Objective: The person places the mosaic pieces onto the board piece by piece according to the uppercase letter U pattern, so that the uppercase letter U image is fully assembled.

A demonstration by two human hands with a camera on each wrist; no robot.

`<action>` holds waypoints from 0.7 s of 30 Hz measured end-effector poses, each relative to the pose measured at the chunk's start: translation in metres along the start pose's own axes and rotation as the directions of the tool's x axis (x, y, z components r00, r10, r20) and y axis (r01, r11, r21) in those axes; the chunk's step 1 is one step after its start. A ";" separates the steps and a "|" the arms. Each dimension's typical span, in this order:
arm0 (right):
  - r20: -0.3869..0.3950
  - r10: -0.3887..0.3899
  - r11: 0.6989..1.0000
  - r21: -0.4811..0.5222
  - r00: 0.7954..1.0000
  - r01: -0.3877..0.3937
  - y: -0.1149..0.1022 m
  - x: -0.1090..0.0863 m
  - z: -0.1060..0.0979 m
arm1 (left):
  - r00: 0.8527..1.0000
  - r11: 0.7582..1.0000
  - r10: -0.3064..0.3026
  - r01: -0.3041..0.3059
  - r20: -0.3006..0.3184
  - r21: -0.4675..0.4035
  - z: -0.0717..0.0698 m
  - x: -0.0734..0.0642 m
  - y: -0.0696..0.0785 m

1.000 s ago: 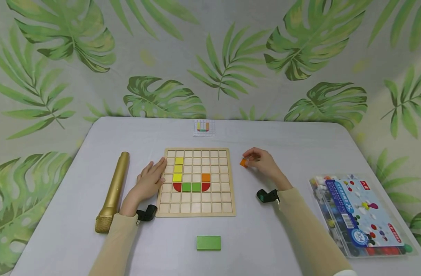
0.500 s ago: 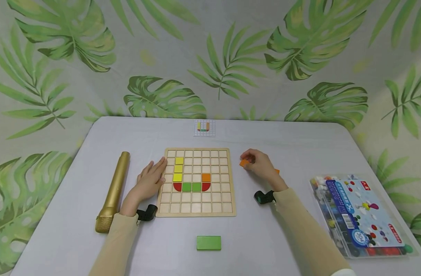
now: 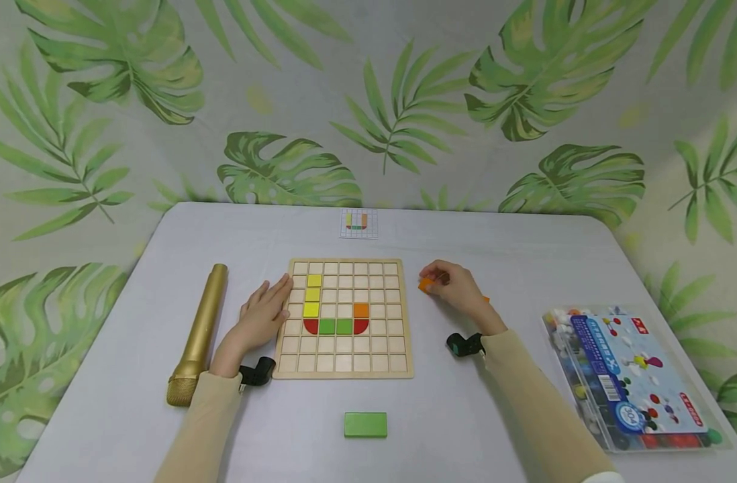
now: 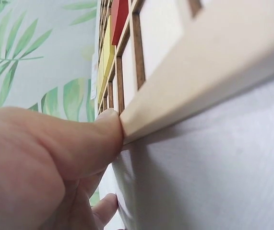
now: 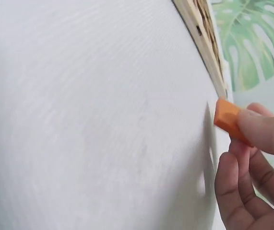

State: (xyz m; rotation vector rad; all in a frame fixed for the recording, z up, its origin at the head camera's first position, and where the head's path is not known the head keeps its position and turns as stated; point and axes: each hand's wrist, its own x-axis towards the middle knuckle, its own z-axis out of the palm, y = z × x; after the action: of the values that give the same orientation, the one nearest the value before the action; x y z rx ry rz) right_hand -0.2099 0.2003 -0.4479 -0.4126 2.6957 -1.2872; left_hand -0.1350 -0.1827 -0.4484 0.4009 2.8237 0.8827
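My right hand pinches an orange square block between thumb and fingers, to the right of the wooden grid board. Against the board's left edge rests my left hand, its fingers fairly straight and its thumb touching the frame. On the board, yellow squares form a column that meets a red rounded piece. Two green squares lead across to another red rounded piece, with an orange square above it. A second loose orange piece is mostly hidden behind my right wrist.
A small printed pattern card lies behind the board. The gold microphone is at the left, and a green rectangular block sits in front. At the right stands a clear box of coloured parts.
My right hand has shifted slightly left and turned the orange block a little between its fingers. Another orange piece has come into view behind the wrist. The left hand stays put.
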 end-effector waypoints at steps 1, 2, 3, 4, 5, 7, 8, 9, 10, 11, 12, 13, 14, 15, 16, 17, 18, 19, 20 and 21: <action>0.003 -0.005 1.000 0.019 1.000 0.005 -0.001 0.000 0.000 | 1.000 1.000 0.001 -0.001 -0.001 0.001 0.000 0.000 0.001; 0.005 -0.016 0.999 0.038 1.000 0.016 -0.002 0.001 0.001 | 1.000 1.000 0.000 0.000 -0.001 0.000 -0.001 0.000 0.001; 0.009 -0.028 0.998 0.056 1.000 0.028 -0.003 0.002 0.001 | 1.000 1.000 0.002 -0.002 -0.001 0.000 -0.001 0.000 0.001; 0.015 -0.042 0.997 0.071 0.999 0.041 -0.005 0.003 0.002 | 1.000 1.000 0.001 -0.001 -0.002 -0.003 -0.001 -0.001 0.002; 0.022 -0.053 0.995 0.089 0.998 0.051 -0.008 0.003 0.003 | 1.000 1.000 0.002 -0.002 -0.002 -0.005 -0.002 -0.001 0.002; 0.039 -0.074 0.991 0.118 0.997 0.069 -0.014 0.005 0.006 | 1.000 1.000 0.003 -0.003 -0.001 -0.010 -0.002 -0.001 0.002; 0.047 -0.079 0.989 0.129 0.996 0.073 -0.017 0.006 0.007 | 1.000 1.000 0.004 -0.004 0.000 -0.011 -0.003 -0.001 0.003; 0.058 -0.085 0.988 0.136 0.995 0.077 -0.020 0.007 0.009 | 1.000 1.000 0.005 -0.005 0.000 -0.008 -0.003 -0.001 0.003; 0.069 -0.088 0.987 0.141 0.994 0.078 -0.024 0.008 0.011 | 1.000 1.000 0.003 -0.003 0.000 -0.008 -0.003 -0.001 0.003; 0.079 -0.093 0.986 0.144 0.993 0.081 -0.027 0.010 0.014 | 1.000 1.000 0.003 -0.003 0.000 -0.007 -0.003 -0.001 0.003; 0.089 -0.094 0.986 0.144 0.992 0.081 -0.030 0.011 0.017 | 1.000 1.000 0.003 -0.003 0.000 -0.006 -0.003 -0.001 0.003; 0.100 -0.094 0.987 0.142 0.991 0.079 -0.034 0.013 0.020 | 1.000 1.000 0.002 -0.002 0.000 -0.004 -0.003 -0.001 0.003; 0.110 -0.094 0.987 0.141 0.989 0.078 -0.037 0.015 0.023 | 1.000 1.000 0.000 0.000 0.000 -0.004 -0.003 -0.001 0.003; 0.120 -0.095 0.987 0.138 0.988 0.078 -0.041 0.016 0.026 | 1.000 1.000 0.000 0.000 0.000 -0.004 -0.003 -0.001 0.002; 0.130 -0.097 0.987 0.137 0.987 0.079 -0.044 0.019 0.029 | 1.000 1.000 -0.001 0.001 0.001 -0.005 -0.003 -0.001 0.002; 0.141 -0.099 0.987 0.141 0.985 0.079 -0.047 0.021 0.033 | 1.000 1.000 -0.002 0.002 0.003 -0.006 -0.002 -0.001 0.002; 0.152 -0.098 0.987 0.144 0.983 0.076 -0.050 0.022 0.036 | 1.000 1.000 -0.003 0.003 0.005 -0.007 -0.002 -0.001 0.002; 0.162 -0.100 0.986 0.146 0.982 0.076 -0.052 0.024 0.039 | 1.000 1.000 -0.003 0.003 0.006 -0.005 -0.002 -0.001 0.002; 0.171 -0.104 0.986 0.146 0.980 0.079 -0.054 0.026 0.042 | 1.000 1.000 -0.004 0.004 0.008 -0.005 -0.002 -0.001 0.002; 0.180 -0.106 0.986 0.145 0.978 0.081 -0.056 0.028 0.045 | 1.000 1.000 -0.004 0.004 0.008 -0.006 -0.002 -0.001 0.002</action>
State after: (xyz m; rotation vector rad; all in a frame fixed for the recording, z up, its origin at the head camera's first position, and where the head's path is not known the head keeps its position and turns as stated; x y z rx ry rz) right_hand -0.2162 0.1249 -0.4330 -0.6172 2.4431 -1.3736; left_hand -0.1344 -0.1826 -0.4454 0.3968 2.8128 0.8858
